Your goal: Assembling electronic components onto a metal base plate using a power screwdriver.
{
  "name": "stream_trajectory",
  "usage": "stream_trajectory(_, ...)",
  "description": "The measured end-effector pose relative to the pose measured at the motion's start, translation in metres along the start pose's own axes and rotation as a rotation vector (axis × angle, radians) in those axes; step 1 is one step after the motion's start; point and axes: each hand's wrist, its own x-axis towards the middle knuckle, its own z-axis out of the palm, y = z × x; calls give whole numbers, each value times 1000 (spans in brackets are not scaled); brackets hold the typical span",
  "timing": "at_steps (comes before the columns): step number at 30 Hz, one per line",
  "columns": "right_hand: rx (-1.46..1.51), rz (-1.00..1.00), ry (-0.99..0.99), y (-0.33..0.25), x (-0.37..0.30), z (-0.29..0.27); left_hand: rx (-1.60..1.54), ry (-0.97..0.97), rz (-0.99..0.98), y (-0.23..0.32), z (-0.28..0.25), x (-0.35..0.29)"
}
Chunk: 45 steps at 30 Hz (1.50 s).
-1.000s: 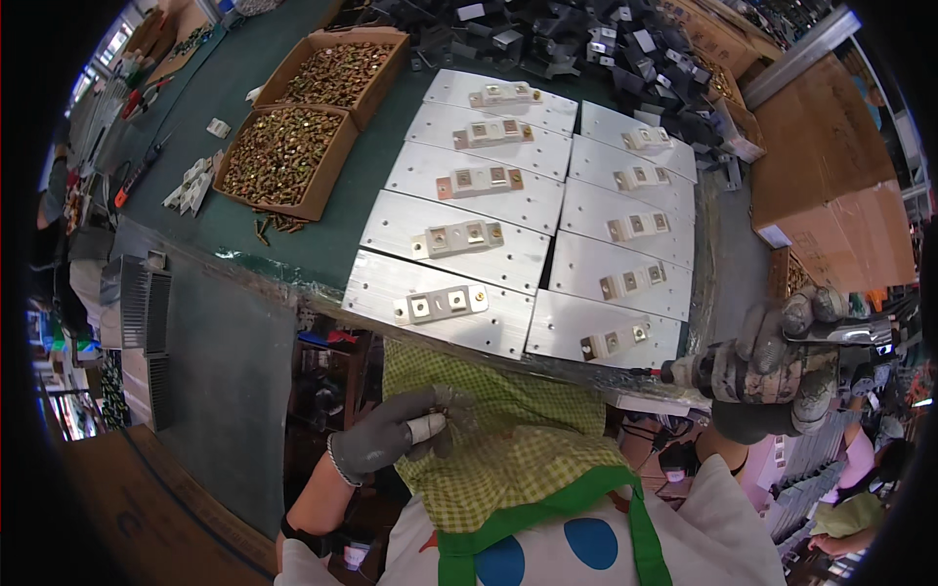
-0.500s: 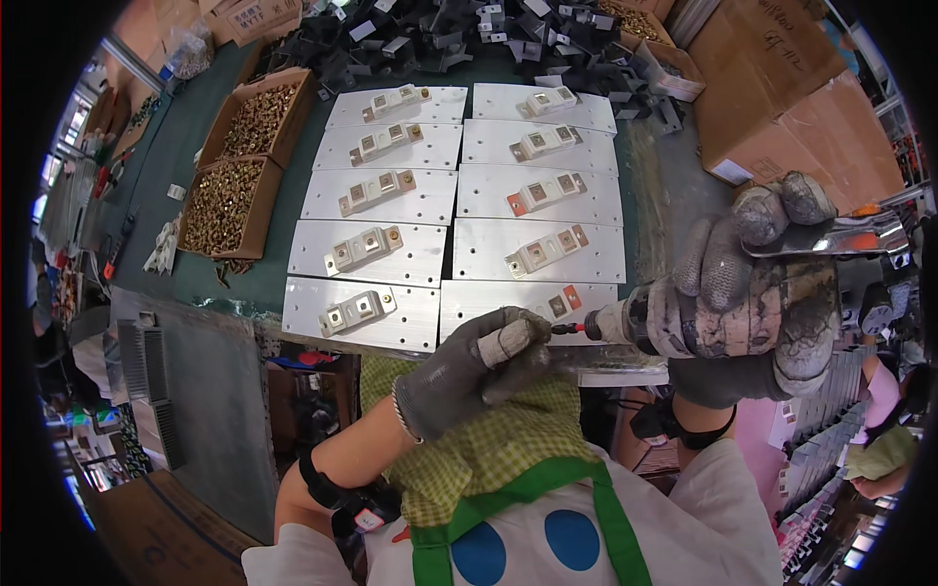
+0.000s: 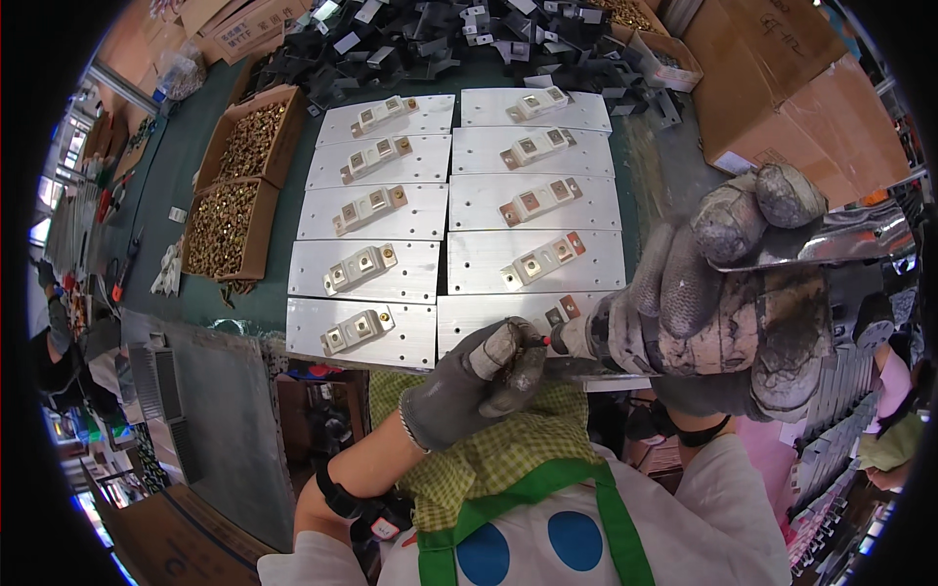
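Note:
My right hand (image 3: 679,278), in a worn grey glove with wrapped fingertips, is closed round a tape-wrapped power screwdriver (image 3: 718,327) with a metal lever on top. The tool lies sideways, its nose pointing left. At that nose, the gloved fingers of my left hand (image 3: 479,376) are pinched together; what they hold is hidden. Beneath and beyond both hands, aluminium plates (image 3: 366,278) lie in two columns, each bearing a pale block with metal contacts (image 3: 360,270). The nearest right plate (image 3: 479,317) and its block, which has a reddish end tab, are partly covered by my hands.
Two cardboard boxes of small brass-coloured fasteners (image 3: 230,230) stand left of the plates. Black metal brackets (image 3: 410,49) are heaped at the back. Large cartons (image 3: 782,107) rise at the back right. The bench's front edge (image 3: 234,327) runs just before my body.
The screwdriver has moved slightly left and its nose now meets my left fingertips, hiding most of the bit. My left hand has shifted a little left and lower. The whole view has shifted slightly.

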Motion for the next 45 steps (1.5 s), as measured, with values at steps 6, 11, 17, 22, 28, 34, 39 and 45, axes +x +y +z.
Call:
stream_trajectory(6,132,24,104,12,-1,-3,19,49,10,-1,0,0)
stream_trajectory(11,235,43,193,17,0,-7,18,34,-33,1,-1,0)
stream_trajectory(17,366,70,298,25,-11,-10,33,152,23,4,9,1)
stream_trajectory(22,474,89,390,38,-14,-9,374,257,111,-1,16,-2)
stream_trajectory(28,600,101,506,45,-8,-16,795,417,311,1,12,-3)
stream_trajectory(34,201,28,400,13,-27,-32,1973,624,595,1,-9,-7)
stream_trajectory(39,-928,-241,-69,11,-11,-49,2049,626,558,-9,-7,6)
stream_trajectory(45,-783,45,-49,12,-12,-50,2049,658,522,-9,-7,7)
